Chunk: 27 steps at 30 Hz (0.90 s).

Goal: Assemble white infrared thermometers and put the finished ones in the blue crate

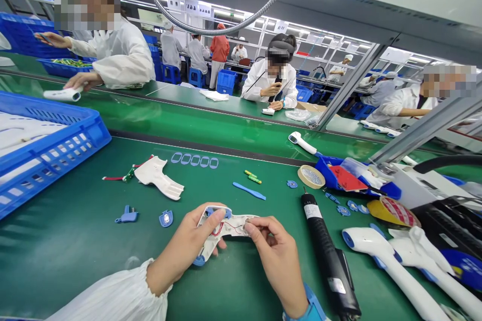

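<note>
Left hand [184, 247] is gripping the thermometer housing [229, 223] over the green mat [211, 296] — fingers clamped round it. Right hand [273, 258] is pinching its other end, fingertips [251, 227] together by the red wires [217, 230] — electric screwdriver [324, 241] lying just beside that hand.

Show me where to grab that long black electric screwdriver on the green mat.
Grip the black electric screwdriver around its middle barrel, from above: it lies flat on the green mat, tip pointing away, its round body free on top, beside the person's right hand.
</note>
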### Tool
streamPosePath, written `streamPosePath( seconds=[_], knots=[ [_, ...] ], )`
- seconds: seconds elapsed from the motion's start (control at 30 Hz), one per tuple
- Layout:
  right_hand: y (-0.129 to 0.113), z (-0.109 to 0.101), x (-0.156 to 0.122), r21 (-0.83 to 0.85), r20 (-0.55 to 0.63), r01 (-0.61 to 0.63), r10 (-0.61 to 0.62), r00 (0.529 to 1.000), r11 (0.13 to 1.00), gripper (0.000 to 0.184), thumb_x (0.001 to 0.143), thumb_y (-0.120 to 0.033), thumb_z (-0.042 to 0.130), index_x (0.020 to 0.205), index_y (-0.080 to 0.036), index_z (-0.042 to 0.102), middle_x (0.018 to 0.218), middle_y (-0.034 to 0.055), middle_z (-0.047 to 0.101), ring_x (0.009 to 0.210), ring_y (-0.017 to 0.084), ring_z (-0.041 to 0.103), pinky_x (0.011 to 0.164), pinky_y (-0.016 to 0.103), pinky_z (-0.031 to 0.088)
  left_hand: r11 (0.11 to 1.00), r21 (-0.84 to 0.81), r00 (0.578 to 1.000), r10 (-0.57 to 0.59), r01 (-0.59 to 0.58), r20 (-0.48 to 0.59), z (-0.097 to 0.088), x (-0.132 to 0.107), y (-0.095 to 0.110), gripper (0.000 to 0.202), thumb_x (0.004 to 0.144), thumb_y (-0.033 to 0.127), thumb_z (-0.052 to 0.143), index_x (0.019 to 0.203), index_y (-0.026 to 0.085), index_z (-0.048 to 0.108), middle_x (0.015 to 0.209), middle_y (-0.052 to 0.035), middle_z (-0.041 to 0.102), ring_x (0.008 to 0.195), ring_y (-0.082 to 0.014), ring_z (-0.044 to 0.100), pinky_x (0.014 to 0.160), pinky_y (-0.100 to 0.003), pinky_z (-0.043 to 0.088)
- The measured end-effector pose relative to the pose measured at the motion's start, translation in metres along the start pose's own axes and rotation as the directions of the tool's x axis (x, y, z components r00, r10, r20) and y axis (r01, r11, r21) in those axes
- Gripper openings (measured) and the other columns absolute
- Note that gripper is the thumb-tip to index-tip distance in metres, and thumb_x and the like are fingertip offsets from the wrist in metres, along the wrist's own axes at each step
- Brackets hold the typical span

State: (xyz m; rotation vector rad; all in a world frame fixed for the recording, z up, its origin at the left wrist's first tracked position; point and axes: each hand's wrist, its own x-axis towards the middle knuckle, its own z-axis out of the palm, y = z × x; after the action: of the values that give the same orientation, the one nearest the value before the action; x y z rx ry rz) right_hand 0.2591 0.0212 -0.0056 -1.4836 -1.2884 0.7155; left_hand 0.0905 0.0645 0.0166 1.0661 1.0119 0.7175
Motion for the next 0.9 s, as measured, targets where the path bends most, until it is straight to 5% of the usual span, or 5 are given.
streamPosePath(
  seconds=[0.23, 0.9],
  knots=[
    [0.0004, -0.0037, -0.0015, -0.178, -0.01, 0.187, -0.192, 0.981, 0.966, 0.012, 0.083, -0.03, 0.054, 0.079, -0.022, 0.063, 0.075, 0.002, 0.058, 0.065, 0.015, 0.052, 0.056, 0.025, 0.041, 1.0, -0.017, 1.0, -0.006, 0.006, -0.003, 0.0005, 0.001, 0.0003, 0.057, 0.074, 0.057, 0.055, 0.111, 0.013, 0.049, 0.056, -0.0001, 0.061, 0.046, -0.0104, 0.054, 0.042, -0.017, 0.04],
    [0.0029, -0.0014, -0.0005, -0.18, -0.077, 0.193, -0.21, 0.975, 0.964, 0.01, 0.082, -0.03, 0.057, 0.081, -0.025, 0.066, 0.074, 0.0018, 0.053, 0.071, 0.017, 0.048, 0.061, 0.029, 0.039, 0.997, -0.072, 1.0, -0.029, 0.029, -0.007, 0.0005, 0.0019, 0.0012, 0.054, 0.073, 0.057, 0.055, 0.106, 0.014, 0.052, 0.064, -0.0012, 0.063, 0.045, -0.009, 0.054, 0.042, -0.016, 0.04]
  ],
)
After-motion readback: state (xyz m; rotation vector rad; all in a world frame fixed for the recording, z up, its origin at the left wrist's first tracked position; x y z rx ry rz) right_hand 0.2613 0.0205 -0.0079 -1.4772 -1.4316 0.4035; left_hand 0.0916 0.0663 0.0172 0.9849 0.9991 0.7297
